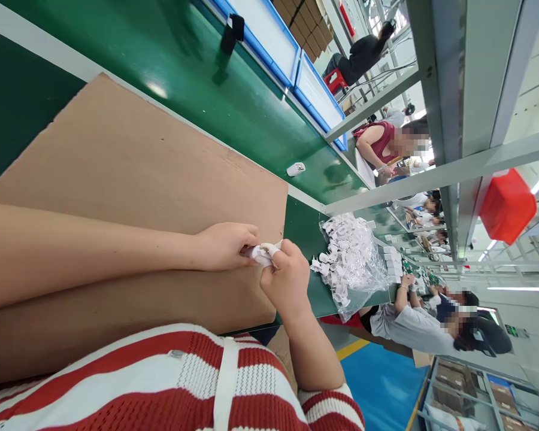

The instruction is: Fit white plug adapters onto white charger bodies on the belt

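Note:
Both hands meet over the end of the cardboard sheet, around one small white plastic part [262, 255]. My left hand [224, 246] reaches in from the left and pinches one end of it, fingers closed. On the other end, my right hand [287, 276] is closed with thumb and fingers curled round it. White coverings seem to be on some fingertips, so the part's exact outline is hard to make out. Beyond my right hand a clear plastic bag [357, 263] lies open, heaped with similar small white parts.
A brown cardboard sheet [161, 161] covers the green bench [130, 54]. Across the strip sit a white device [295, 169] and a black object [232, 33]. Blue-rimmed trays [317, 90] line the far side. Metal posts, a red bin [507, 206] and co-workers are further off.

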The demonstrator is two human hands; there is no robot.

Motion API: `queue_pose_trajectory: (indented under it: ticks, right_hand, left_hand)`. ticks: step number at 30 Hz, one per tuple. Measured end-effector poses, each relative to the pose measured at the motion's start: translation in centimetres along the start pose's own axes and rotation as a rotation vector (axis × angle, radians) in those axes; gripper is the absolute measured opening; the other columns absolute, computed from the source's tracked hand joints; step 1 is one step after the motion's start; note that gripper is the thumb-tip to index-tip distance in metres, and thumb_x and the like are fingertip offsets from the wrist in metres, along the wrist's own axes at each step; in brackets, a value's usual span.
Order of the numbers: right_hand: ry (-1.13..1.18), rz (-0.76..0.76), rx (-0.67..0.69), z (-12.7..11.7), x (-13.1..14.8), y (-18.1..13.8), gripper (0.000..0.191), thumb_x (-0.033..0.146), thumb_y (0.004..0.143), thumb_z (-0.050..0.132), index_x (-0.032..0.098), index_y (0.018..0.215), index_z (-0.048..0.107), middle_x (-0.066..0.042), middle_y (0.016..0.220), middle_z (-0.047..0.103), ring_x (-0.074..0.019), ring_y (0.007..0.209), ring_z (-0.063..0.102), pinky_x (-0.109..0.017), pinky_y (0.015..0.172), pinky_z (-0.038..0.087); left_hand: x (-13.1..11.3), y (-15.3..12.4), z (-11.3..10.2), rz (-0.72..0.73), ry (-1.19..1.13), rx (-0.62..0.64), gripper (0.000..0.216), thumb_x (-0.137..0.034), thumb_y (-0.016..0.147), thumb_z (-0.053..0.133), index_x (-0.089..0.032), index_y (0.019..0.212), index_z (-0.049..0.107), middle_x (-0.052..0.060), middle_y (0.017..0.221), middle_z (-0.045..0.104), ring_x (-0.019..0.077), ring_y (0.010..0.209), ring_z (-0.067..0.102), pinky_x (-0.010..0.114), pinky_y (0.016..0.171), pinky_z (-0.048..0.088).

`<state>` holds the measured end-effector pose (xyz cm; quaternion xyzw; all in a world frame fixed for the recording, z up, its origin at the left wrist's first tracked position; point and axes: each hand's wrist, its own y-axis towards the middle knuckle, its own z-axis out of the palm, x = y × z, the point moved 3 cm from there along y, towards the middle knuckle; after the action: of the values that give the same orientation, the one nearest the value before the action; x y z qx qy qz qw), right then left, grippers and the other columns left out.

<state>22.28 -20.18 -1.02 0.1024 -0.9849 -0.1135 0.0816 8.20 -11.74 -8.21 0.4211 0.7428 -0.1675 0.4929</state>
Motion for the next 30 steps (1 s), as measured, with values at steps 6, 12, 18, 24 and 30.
queue_pose_trajectory:
  ticks: [6, 12, 18, 24, 30]
  right_hand:
    - [0.202, 0.155, -0.016, 0.7, -1.1, 0.0, 0.023, 0.006, 0.068, 0.061, 0.02, 0.082, 0.074, 0.002, 0.074, 0.044, -0.0127, 0.062, 0.043, -0.026, 0.053, 0.033]
    - [0.266, 0.256, -0.097, 2.1, -0.7, -1.2, 0.023, 0.01, 0.074, 0.067, 0.02, 0.092, 0.078, 0.002, 0.079, 0.05, -0.012, 0.063, 0.047, -0.023, 0.053, 0.038]
    - [0.271, 0.241, -0.229, 1.4, -2.2, -4.0, 0.049, 0.026, 0.087, 0.077, 0.021, 0.135, 0.067, -0.008, 0.114, 0.07, -0.0171, 0.091, 0.064, -0.028, 0.083, 0.054]
    - [-0.103, 0.49, -0.506, 0.7, -10.7, -8.2, 0.033, 0.041, 0.09, 0.074, 0.015, 0.109, 0.076, -0.021, 0.112, 0.07, -0.0319, 0.104, 0.063, -0.044, 0.087, 0.051]
    - [0.081, 0.691, -0.448, 1.3, -13.8, -8.8, 0.025, 0.027, 0.077, 0.072, 0.015, 0.1, 0.073, -0.016, 0.104, 0.072, -0.0295, 0.095, 0.068, -0.042, 0.083, 0.056]
  left_hand:
    - [-0.1, 0.1, -0.1, 0.001, 0.041, 0.009, 0.036, -0.047, 0.087, 0.064, -0.018, 0.066, 0.059, 0.005, 0.079, 0.057, 0.0156, 0.062, 0.052, 0.03, 0.06, 0.035]
    - [-0.6, -0.2, 0.1, 0.001, 0.107, -0.004, 0.034, -0.053, 0.088, 0.059, -0.02, 0.083, 0.064, 0.006, 0.087, 0.062, 0.0199, 0.074, 0.059, 0.029, 0.065, 0.042]
    - [-1.3, 0.6, -0.7, 0.056, 0.153, 0.02, 0.034, -0.052, 0.088, 0.059, -0.02, 0.092, 0.067, 0.005, 0.089, 0.064, 0.0195, 0.076, 0.06, 0.028, 0.066, 0.046]
    - [1.1, 4.8, -10.1, -0.155, 0.209, -0.353, 0.047, -0.052, 0.089, 0.067, -0.012, 0.114, 0.066, 0.006, 0.107, 0.068, 0.0191, 0.09, 0.056, 0.026, 0.074, 0.042]
    - [4.2, 7.6, -19.0, -0.417, 0.341, -0.546, 0.039, -0.047, 0.087, 0.068, -0.012, 0.101, 0.06, 0.001, 0.089, 0.05, 0.0145, 0.082, 0.035, 0.029, 0.073, 0.028]
